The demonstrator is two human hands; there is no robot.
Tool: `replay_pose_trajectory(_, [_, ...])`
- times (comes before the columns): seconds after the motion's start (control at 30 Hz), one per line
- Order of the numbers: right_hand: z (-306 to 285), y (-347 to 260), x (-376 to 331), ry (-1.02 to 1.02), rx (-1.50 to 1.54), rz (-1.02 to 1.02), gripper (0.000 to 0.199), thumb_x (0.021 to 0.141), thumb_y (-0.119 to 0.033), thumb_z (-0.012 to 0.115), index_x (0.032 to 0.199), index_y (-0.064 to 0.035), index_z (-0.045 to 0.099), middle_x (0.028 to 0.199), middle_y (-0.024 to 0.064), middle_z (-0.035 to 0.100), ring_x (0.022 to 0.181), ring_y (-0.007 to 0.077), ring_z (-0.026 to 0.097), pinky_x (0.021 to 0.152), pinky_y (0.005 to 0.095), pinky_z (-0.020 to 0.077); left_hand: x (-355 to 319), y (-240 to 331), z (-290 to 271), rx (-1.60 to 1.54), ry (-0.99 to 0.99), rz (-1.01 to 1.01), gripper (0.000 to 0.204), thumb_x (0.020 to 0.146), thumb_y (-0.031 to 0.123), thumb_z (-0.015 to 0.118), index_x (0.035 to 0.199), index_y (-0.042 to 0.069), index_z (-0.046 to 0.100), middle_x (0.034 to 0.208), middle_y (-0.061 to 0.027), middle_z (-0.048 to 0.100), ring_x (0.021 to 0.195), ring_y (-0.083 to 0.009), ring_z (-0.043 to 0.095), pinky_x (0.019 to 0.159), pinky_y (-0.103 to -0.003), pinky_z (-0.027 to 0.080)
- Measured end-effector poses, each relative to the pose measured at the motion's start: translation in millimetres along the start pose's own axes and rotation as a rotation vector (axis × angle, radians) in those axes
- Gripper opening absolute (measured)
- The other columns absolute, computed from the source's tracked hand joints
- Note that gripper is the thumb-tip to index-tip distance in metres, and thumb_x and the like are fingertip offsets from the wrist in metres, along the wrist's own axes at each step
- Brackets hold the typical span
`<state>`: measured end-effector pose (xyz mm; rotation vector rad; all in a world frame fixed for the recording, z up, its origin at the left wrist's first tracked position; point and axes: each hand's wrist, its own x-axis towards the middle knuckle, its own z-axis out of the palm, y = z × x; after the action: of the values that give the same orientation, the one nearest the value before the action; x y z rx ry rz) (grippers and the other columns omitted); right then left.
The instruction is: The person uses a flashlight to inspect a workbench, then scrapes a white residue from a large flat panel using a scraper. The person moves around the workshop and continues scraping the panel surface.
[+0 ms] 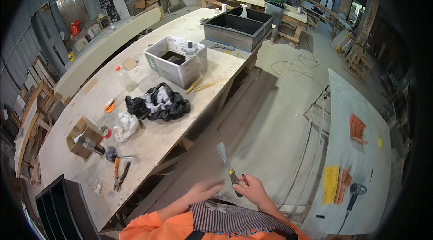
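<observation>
A scraper (230, 170) with a pale metal blade and a dark, yellow-marked handle is in the person's right hand (253, 191), just in front of the striped apron (232, 218) and above the gap between two work surfaces. The right fingers are clamped around its handle, the blade pointing up and away, and a thin brown piece (245, 179) stands up beside the thumb. The left hand (205, 190) is near but apart from the tool, its fingers stretched out and gripping nothing visible. The step in hand appears to be holding the scraper ready, and the next move calls for a firm grip and the edge kept clear of the bare left fingers. Motion blur softens that left hand, so the spacing of its fingers is hard to judge; the lower handle is covered by the right hand. To the left, the long bench (155, 145) bears pliers (122, 175), a crumpled black bag (178, 110) whose contents are unclear, and a white crate (167, 67). To the right, a heat gun (357, 189) lies on a pale panel (354, 98). A dark compartmented unit (74, 204) is cut off at lower left.
</observation>
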<state>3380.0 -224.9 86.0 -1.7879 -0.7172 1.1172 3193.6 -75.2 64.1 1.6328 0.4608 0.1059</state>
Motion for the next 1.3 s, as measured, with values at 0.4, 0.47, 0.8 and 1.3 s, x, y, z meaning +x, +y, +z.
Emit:
replay_pose_trajectory(0.4, [-203.1,-10.7,206.1,0.298,0.1,-0.194,0.03,0.088,-0.019,0.068,0.105,0.0025,0.055,0.072,-0.0012,0.047,0.065,0.0059,0.043,0.057,0.0235,0.0387,353.6,56.7,5.0,-0.267,0.048,-0.025,0.031,0.101,0.026,0.048,0.118,0.001,0.052,0.086,-0.0061,0.063,0.082,-0.0153,0.061,0.079,-0.028,0.05])
replay_pose_trajectory(0.47, [-251.3,-11.7,251.9,0.333,0.126,-0.069,0.022,0.093,-0.017,0.058,0.102,0.0025,0.052,0.072,0.0,0.05,0.065,0.0065,0.046,0.058,0.0232,0.0396,414.7,68.3,-11.6,-0.488,0.183,-0.061,0.029,0.101,0.028,0.045,0.113,0.002,0.051,0.074,-0.0065,0.057,0.063,-0.0153,0.056,0.062,-0.03,0.05])
replay_pose_trajectory(0.8, [-358.8,-38.1,513.9,0.087,-0.298,-0.236,0.02,0.092,-0.018,0.061,0.095,0.0019,0.062,0.081,0.0105,0.065,0.074,0.0171,0.063,0.069,0.0303,0.0499,561.7,86.6,-72.6,-0.811,0.522,-0.303,0.019,0.1,0.021,0.045,0.107,0.004,0.048,0.071,-0.0081,0.055,0.052,-0.0155,0.051,0.046,-0.027,0.043])
replay_pose_trajectory(1.3, [-214.3,-204.2,855.5,-0.121,-1.012,-0.918,0.048,0.082,-0.021,0.069,0.125,-0.0069,0.054,0.132,0.0169,0.051,0.125,0.0367,0.046,0.103,0.0529,0.0352,622.2,106.8,-33.9,-1.289,1.339,-0.106,0.029,0.1,0.024,0.048,0.12,0.004,0.053,0.074,-0.0072,0.058,0.054,-0.0154,0.054,0.05,-0.026,0.043])
